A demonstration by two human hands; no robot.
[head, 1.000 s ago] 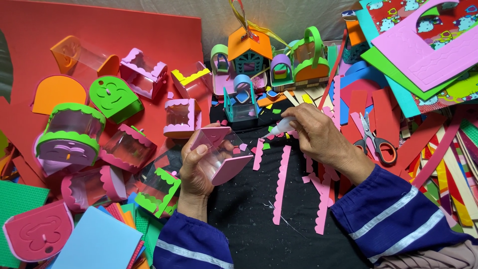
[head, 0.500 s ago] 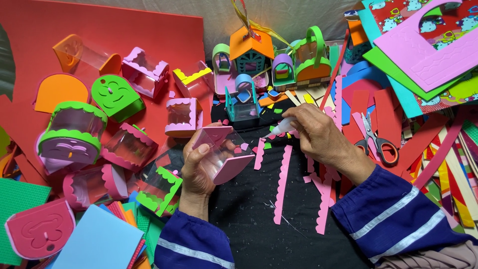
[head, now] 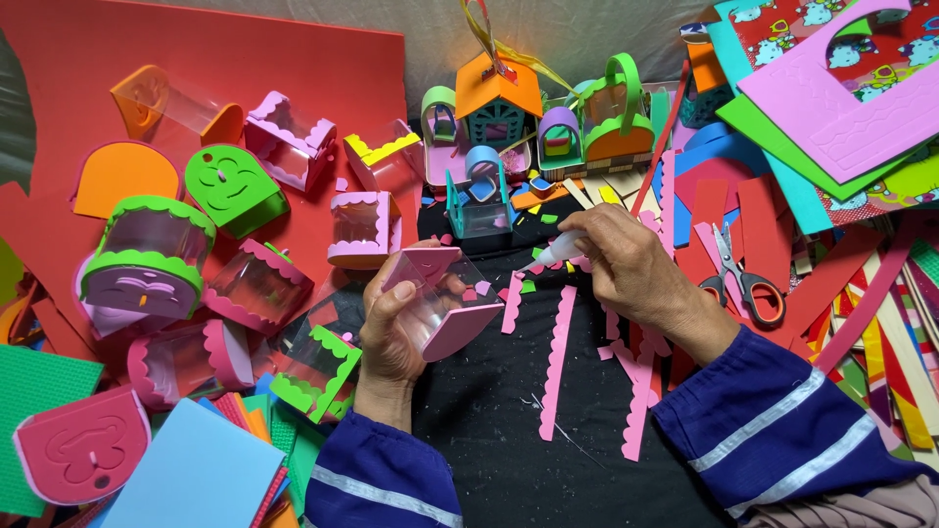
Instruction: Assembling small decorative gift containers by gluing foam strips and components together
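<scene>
My left hand (head: 391,328) grips a small clear plastic box with pink foam ends (head: 440,303), tilted above the black mat (head: 489,440). My right hand (head: 626,259) pinches a small white glue tube (head: 553,252), its tip pointing left toward the box's upper edge. Pink scalloped foam strips (head: 558,362) lie on the mat just below and between both hands. Both sleeves are dark blue with pale stripes.
Several finished foam-and-plastic boxes (head: 147,259) cover the red sheet (head: 59,117) at left. Little foam houses (head: 499,103) stand behind the hands. Scissors (head: 738,279) lie right of my right hand amid foam sheets and strips (head: 851,108). A blue foam sheet (head: 191,474) lies front left.
Hardly anything has moved: the glue tube's tip stays at the box's upper edge, and my left hand holds the box steady.
</scene>
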